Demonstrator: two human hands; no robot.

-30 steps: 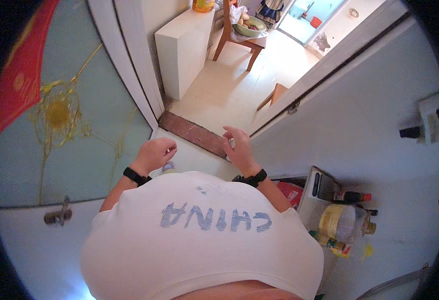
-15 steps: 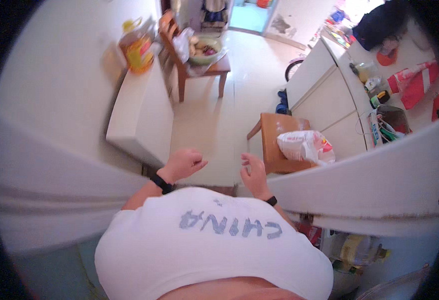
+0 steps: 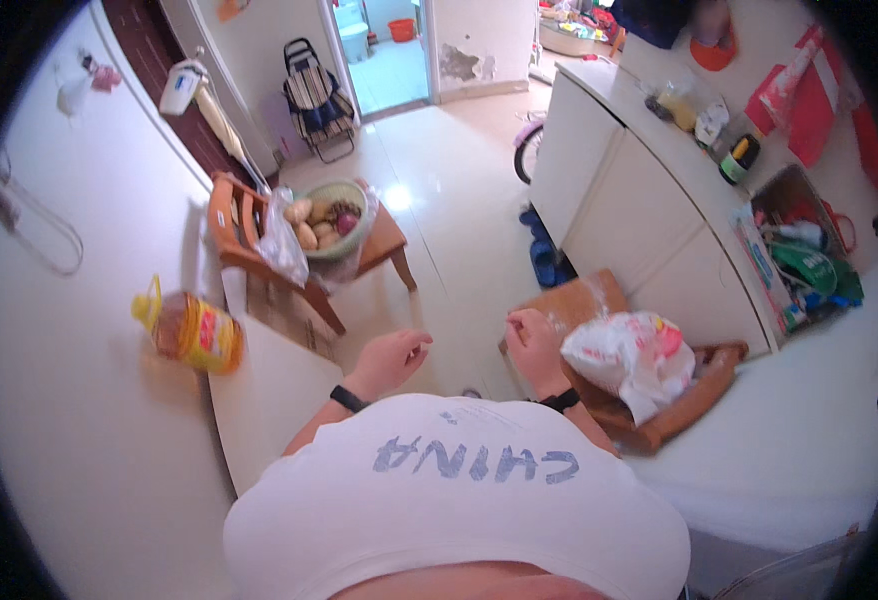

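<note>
In the head view, the left hand (image 3: 387, 362) and right hand (image 3: 536, 348) curl loosely, nothing visible in either; the white plastic bag (image 3: 619, 355) lies on a wooden chair (image 3: 571, 300) near the right (contents hidden), likely soft, slippery, weight uncertain, best gripped by bunched plastic

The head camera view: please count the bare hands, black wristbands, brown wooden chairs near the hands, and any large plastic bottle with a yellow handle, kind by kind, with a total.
Bare hands: 2 (left hand, right hand)
Black wristbands: 2 (left wristband, right wristband)
Brown wooden chairs: 2 (left chair, right chair)
Large plastic bottle with a yellow handle: 1
Total: 7
</note>
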